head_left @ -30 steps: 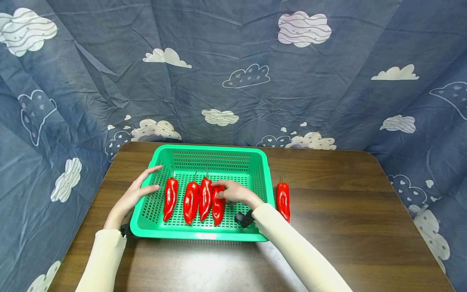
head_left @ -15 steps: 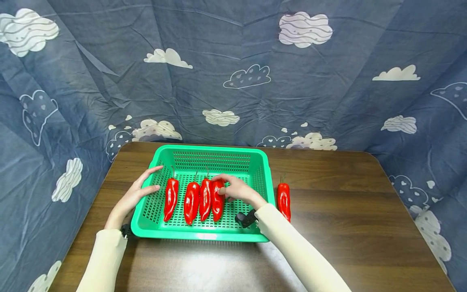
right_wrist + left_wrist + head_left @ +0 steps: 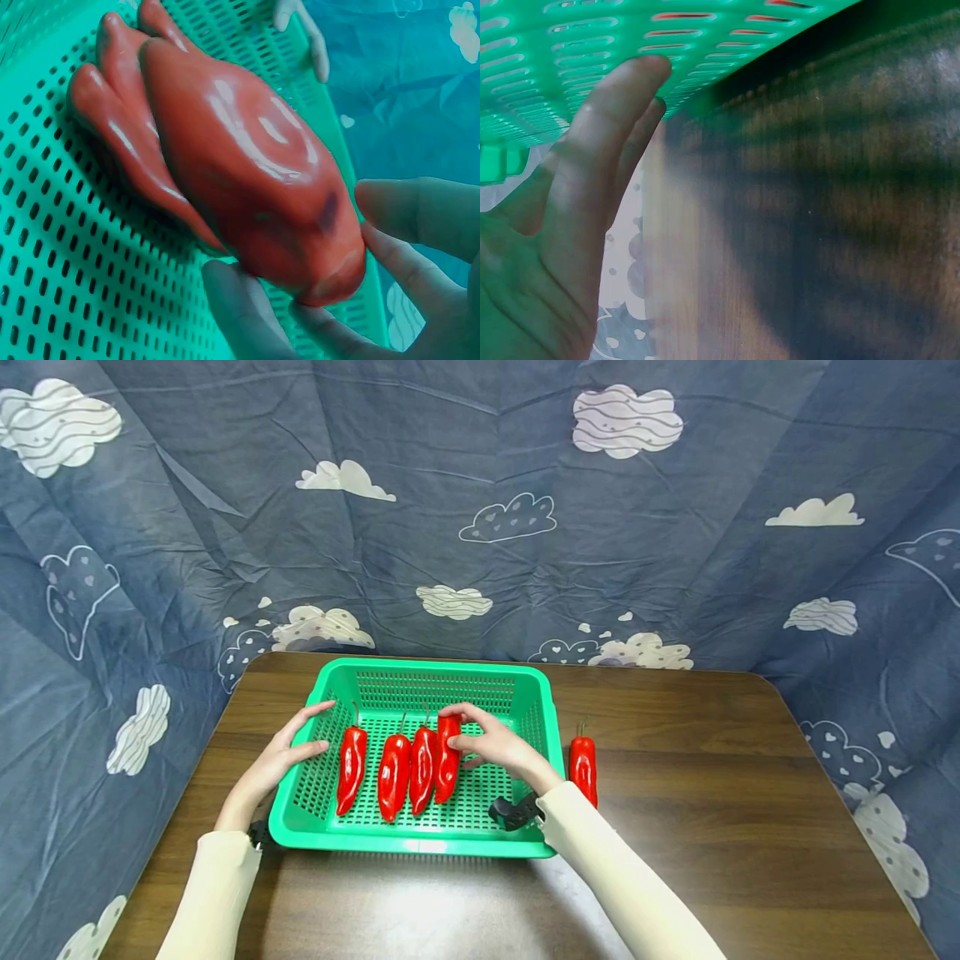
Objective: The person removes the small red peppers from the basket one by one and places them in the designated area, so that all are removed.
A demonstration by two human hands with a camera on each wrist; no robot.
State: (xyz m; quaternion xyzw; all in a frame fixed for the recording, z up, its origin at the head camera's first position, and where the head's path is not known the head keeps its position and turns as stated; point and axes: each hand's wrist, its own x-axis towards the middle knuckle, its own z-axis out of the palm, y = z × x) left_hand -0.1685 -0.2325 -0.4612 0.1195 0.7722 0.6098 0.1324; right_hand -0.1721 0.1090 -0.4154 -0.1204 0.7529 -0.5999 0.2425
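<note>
My right hand point(image 3: 495, 745) pinches the stem end of a glossy red chili pepper point(image 3: 447, 774), thumb on one side and fingers on the other. That pepper point(image 3: 255, 172) hangs over the green basket point(image 3: 420, 846), close beside another red pepper point(image 3: 422, 772). Farther left inside are a red pepper point(image 3: 393, 778) and the leftmost pepper point(image 3: 351, 770). At the basket's left side, my left hand point(image 3: 273, 762) has its fingers stretched out over the rim. In the left wrist view, the left hand point(image 3: 585, 172) has straight fingers against the slotted outer wall.
Right of the basket, one more red pepper point(image 3: 582, 770) lies on the brown wooden table point(image 3: 712, 793), partly hidden by the right sleeve point(image 3: 622, 868). A blue curtain point(image 3: 480, 493) with white clouds hangs behind the table.
My right hand has moved toward the basket's back, carrying its pepper the same way, so the tip sits farther from the front wall. My left hand stays put.
</note>
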